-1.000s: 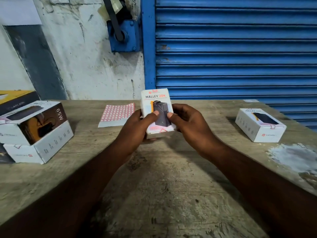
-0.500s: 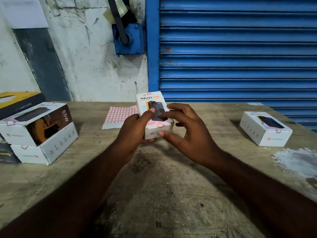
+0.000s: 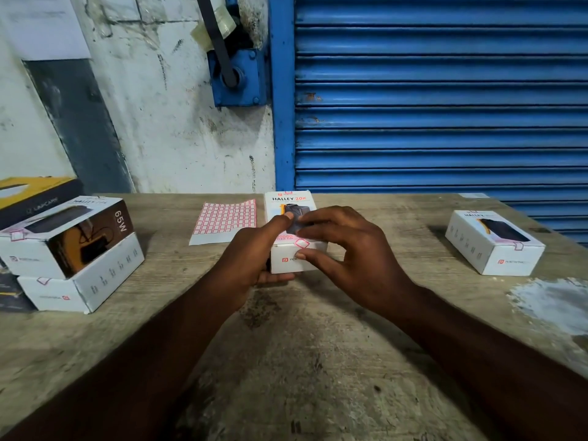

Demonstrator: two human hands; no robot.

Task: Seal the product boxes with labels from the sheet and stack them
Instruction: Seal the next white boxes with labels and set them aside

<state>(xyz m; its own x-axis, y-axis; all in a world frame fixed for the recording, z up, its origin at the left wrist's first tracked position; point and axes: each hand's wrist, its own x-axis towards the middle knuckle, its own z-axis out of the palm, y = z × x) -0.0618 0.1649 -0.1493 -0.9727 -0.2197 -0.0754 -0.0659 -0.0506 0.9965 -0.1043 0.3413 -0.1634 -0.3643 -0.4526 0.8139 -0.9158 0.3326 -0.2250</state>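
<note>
My right fingers pinch the box at its near edge, beside the label folded over the flap. My left fingers grip it from below, just above the worktop. Sealing looks nearly done. Next I'd carry it squarely onto the stack.

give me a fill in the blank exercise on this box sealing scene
1. The left hand holds a white box printed HALLEY ____.
2. The label sheet lies on the table to the ____ of the held box.
3. The roller shutter behind the table is painted ____.
4. The box marked 65W sits on ____ of another white box.
Missing words: 20K; left; blue; top.
</note>
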